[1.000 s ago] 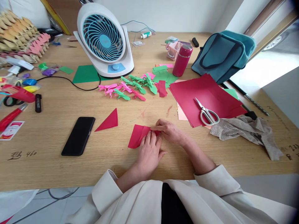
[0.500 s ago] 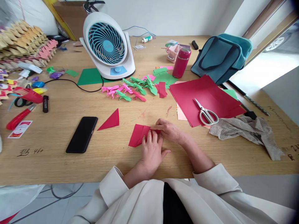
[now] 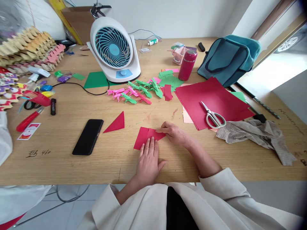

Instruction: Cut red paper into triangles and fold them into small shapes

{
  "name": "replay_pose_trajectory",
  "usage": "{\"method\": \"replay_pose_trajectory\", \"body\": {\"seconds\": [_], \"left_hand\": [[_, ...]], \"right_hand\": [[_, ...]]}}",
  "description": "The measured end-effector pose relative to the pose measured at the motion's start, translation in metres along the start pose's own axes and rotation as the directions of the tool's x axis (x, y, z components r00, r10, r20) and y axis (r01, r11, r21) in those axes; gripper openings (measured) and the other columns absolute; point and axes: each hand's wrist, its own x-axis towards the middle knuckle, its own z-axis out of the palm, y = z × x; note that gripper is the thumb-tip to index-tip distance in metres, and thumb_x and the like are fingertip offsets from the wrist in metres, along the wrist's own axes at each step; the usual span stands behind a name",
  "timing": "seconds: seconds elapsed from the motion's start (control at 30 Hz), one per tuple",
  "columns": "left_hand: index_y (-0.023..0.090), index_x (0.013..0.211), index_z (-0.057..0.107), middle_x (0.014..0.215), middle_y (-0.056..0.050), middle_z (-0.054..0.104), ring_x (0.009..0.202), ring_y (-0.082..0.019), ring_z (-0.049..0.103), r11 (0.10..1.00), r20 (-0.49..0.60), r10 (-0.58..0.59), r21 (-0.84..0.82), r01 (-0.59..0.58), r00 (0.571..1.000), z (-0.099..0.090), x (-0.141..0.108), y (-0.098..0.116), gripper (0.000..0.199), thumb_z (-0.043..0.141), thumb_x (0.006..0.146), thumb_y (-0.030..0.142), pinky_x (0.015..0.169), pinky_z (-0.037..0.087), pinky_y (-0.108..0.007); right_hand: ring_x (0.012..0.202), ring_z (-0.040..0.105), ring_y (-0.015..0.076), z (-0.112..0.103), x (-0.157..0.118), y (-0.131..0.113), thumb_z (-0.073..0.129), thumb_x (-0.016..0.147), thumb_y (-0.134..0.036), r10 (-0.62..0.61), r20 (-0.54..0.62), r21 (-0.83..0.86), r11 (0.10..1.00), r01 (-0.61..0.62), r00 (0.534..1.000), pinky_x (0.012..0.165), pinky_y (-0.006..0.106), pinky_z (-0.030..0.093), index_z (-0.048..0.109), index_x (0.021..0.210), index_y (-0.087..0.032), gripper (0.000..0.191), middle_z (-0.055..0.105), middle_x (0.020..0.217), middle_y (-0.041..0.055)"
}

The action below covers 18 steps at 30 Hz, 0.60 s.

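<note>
A partly folded piece of red paper (image 3: pixel 141 138) lies on the table in front of me, a crease and overlapping layers showing. My left hand (image 3: pixel 148 161) rests flat across its lower edge, fingers stretched out and thumb spread to the right. At the paper's upper right, my right hand (image 3: pixel 174 134) has its index finger laid along the edge and the other fingers curled in; it grips the paper there, though the thumb is mostly hidden. Left of the paper lies a red paper triangle (image 3: pixel 117 122).
A black phone (image 3: pixel 88 137) lies to the left. Behind are folded pink and green paper figures (image 3: pixel 134 91), a white fan (image 3: pixel 114 48) and a red flask (image 3: pixel 187 65). Scissors (image 3: pixel 213 116) rest on large red sheets (image 3: pixel 211 92) at right, near a grey cloth (image 3: pixel 254 134).
My left hand has slid left and down along the red paper, uncovering more of its right part. My right hand stays at the upper right edge. The view has shifted slightly.
</note>
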Motion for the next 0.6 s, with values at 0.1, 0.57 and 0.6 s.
{"method": "replay_pose_trajectory", "body": {"seconds": [0.1,0.57,0.6], "left_hand": [[0.007,0.150,0.040,0.158,-0.020,0.035,0.145,-0.034,0.036,1.000,0.003,-0.003,0.008,0.003,1.000,0.000,-0.010,-0.007,0.080,0.051,0.090,0.060,0.117,0.034,-0.050],[0.004,0.141,0.051,0.147,-0.021,0.050,0.131,-0.036,0.052,0.995,-0.236,0.036,0.100,-0.013,0.971,0.014,-0.050,-0.039,0.072,0.034,0.097,0.059,0.108,0.035,-0.052],[0.006,0.140,0.053,0.145,-0.021,0.053,0.130,-0.035,0.053,0.996,-0.247,0.041,0.089,-0.020,0.968,0.013,-0.050,-0.040,0.068,0.036,0.098,0.057,0.107,0.036,-0.051]], "right_hand": [[0.086,0.055,0.0169,-0.001,0.000,-0.001,0.042,0.085,0.004,0.005,0.019,0.006,1.000,-0.005,1.000,0.082,0.031,0.048,0.069,0.122,-0.019,0.051,0.055,0.095,0.0074],[0.090,0.056,0.0193,-0.002,-0.001,-0.005,0.043,0.087,0.002,0.024,0.023,0.005,1.000,-0.024,0.999,0.085,0.034,0.048,0.070,0.121,-0.020,0.049,0.055,0.098,0.0084],[0.090,0.056,0.0198,-0.002,-0.001,-0.005,0.044,0.088,0.001,0.019,0.017,-0.001,1.000,-0.019,1.000,0.085,0.035,0.048,0.070,0.121,-0.020,0.046,0.055,0.098,0.0088]]}}
